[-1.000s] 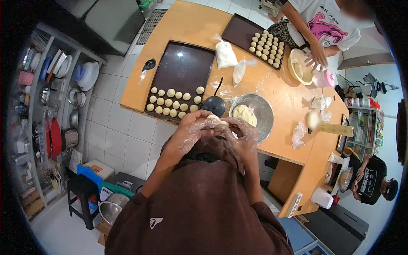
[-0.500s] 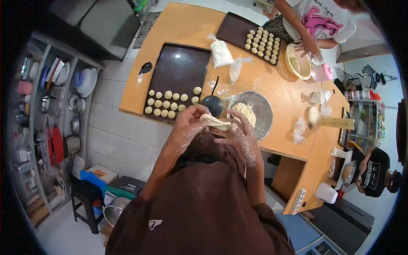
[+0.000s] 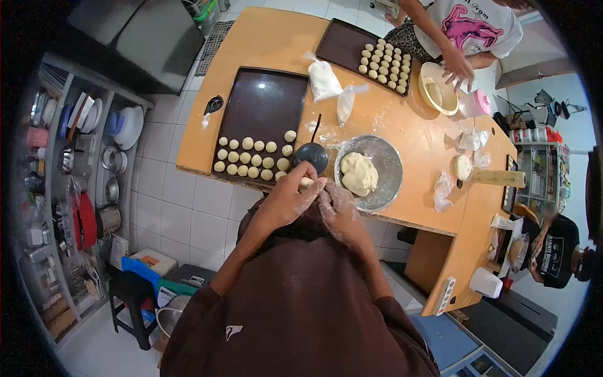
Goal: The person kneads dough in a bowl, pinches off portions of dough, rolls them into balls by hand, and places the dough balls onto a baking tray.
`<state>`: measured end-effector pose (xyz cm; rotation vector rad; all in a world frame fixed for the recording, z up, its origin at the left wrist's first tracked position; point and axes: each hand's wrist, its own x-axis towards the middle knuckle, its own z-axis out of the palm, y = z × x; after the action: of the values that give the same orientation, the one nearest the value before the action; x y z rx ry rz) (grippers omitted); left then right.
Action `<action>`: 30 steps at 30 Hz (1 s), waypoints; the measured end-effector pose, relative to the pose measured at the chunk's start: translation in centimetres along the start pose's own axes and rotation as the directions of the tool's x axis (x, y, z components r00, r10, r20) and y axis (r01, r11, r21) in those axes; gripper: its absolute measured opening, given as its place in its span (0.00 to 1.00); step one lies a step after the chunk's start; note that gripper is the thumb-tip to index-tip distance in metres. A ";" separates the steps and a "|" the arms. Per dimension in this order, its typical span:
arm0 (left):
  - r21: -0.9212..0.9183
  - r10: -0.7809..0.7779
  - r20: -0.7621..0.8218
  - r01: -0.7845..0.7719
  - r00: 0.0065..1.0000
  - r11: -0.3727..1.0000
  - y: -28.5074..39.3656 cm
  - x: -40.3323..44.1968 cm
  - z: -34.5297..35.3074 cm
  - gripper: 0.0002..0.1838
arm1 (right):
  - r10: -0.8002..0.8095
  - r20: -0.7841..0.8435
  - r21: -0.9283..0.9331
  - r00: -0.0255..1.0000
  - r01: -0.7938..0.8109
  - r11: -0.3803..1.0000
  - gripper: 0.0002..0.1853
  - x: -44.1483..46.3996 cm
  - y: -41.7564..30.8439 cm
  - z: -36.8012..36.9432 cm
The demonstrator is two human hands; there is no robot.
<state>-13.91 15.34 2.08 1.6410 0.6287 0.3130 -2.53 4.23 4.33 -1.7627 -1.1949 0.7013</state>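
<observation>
My left hand [image 3: 291, 200] is closed around a small piece of dough [image 3: 307, 182], most of it hidden by my fingers. Flour-dusted, my right hand [image 3: 340, 210] meets it fingertip to fingertip, fingers pressed together at the dough. Just beyond them a metal bowl [image 3: 391, 168] holds a large lump of pale dough [image 3: 358, 174]. A small black pan [image 3: 310, 157] with a thin handle lies left of the bowl. Left of that, rows of round dough balls [image 3: 249, 144] fill the near end of a dark baking tray [image 3: 262, 100].
A second tray [image 3: 342, 45] of dough balls stands at the back. Bags of white powder [image 3: 324, 80] lie mid-table. At the far right corner a person's hand [image 3: 459, 68] is over a yellow bowl [image 3: 439, 91]. Another person [image 3: 553, 251] stands at right. Shelves [image 3: 75, 169] line the left.
My hands have come together and slightly lower. The dough that was stretched between them is now bunched up at my fingertips. The other person's hand over the yellow bowl has shifted slightly.
</observation>
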 end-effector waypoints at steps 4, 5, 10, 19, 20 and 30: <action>-0.282 -0.220 0.127 0.248 0.967 0.927 0.1 0.1 0.0 0.10 | -0.002 -0.033 -0.052 0.999 0.000 0.999 0.08 0.0 1.0 0.4; -0.394 -0.275 0.176 0.323 0.945 0.860 0.1 0.2 0.1 0.10 | -0.072 -0.073 -0.117 0.995 0.063 0.991 0.08 0.1 1.0 0.5; -0.763 -0.332 0.427 0.532 0.841 0.366 0.1 0.2 -0.2 0.08 | -0.125 -0.070 -0.022 0.990 0.124 0.992 0.09 0.1 1.3 0.6; -0.767 -0.101 0.470 0.462 0.877 0.445 2.7 0.3 0.4 0.10 | 0.494 0.258 0.929 0.830 -0.354 0.110 0.10 -0.8 0.3 -1.4; -0.774 -0.076 0.490 0.473 0.869 0.420 2.8 0.2 0.6 0.09 | 0.528 0.230 0.936 0.817 -0.334 0.110 0.10 -1.0 -0.1 -1.8; -0.896 -0.170 0.238 0.283 0.956 0.341 1.6 0.2 -2.9 0.12 | 0.333 -0.550 -0.088 0.766 -0.449 0.889 0.17 -3.3 15.1 -10.9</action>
<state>-14.95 17.79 4.14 0.4165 0.4395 0.2872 11.68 -5.01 -4.07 -2.2374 -0.5379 0.2804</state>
